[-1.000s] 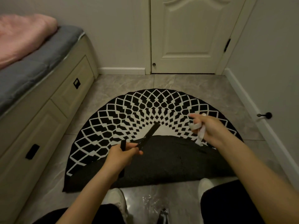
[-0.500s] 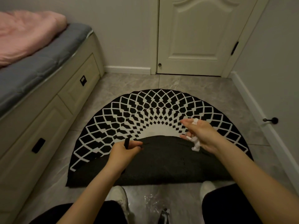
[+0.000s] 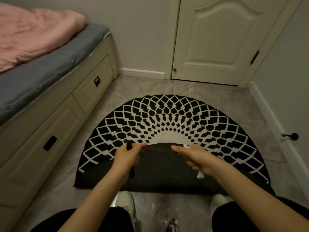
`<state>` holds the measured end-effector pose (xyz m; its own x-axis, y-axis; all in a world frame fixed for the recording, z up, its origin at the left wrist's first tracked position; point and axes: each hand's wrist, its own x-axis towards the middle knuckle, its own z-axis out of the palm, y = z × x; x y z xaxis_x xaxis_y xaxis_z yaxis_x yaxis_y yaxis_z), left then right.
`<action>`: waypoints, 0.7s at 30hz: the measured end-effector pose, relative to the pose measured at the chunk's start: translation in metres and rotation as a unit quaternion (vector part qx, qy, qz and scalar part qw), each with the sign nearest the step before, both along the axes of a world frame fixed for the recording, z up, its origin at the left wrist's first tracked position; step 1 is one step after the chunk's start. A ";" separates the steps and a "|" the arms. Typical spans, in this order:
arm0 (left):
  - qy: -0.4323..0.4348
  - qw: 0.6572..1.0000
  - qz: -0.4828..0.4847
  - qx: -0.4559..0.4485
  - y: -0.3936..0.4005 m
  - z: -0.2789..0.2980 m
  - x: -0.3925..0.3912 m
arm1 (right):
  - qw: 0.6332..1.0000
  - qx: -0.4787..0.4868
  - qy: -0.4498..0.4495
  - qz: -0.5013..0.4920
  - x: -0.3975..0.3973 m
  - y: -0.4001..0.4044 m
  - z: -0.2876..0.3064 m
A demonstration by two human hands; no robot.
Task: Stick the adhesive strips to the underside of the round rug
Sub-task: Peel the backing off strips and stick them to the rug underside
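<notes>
Far left: a bed (image 3: 50, 67) with a grey quilted mattress and a fluffy pink blanket (image 3: 30, 36), above cream drawer fronts (image 3: 93, 81) with dark recessed handles. Centre floor, on glossy grey tile: the round rug (image 3: 167, 118), black with a white diamond lattice, its near half folded away from the camera so the dark, felt-like underside (image 3: 163, 171) faces up. The left hand (image 3: 127, 157) pinches one end of a black adhesive strip (image 3: 157, 150) stretched flat over the underside's far edge, with further black strips (image 3: 132, 171) clutched in its palm. The right hand (image 3: 194, 157) presses the other end, fingers curled around crumpled white backing paper (image 3: 199, 174). Near: white shoes (image 3: 125, 203), clear plastic wrapping (image 3: 163, 215). Far right: a cream panelled door (image 3: 220, 39) and a black doorstop (image 3: 290, 136).
</notes>
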<state>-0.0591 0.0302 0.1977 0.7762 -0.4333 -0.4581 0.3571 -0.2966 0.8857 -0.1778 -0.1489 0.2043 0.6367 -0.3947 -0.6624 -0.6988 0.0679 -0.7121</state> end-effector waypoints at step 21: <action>0.014 0.998 0.061 0.026 0.005 -0.013 0.159 | 0.987 -0.017 -0.141 -0.076 0.163 0.020 -0.045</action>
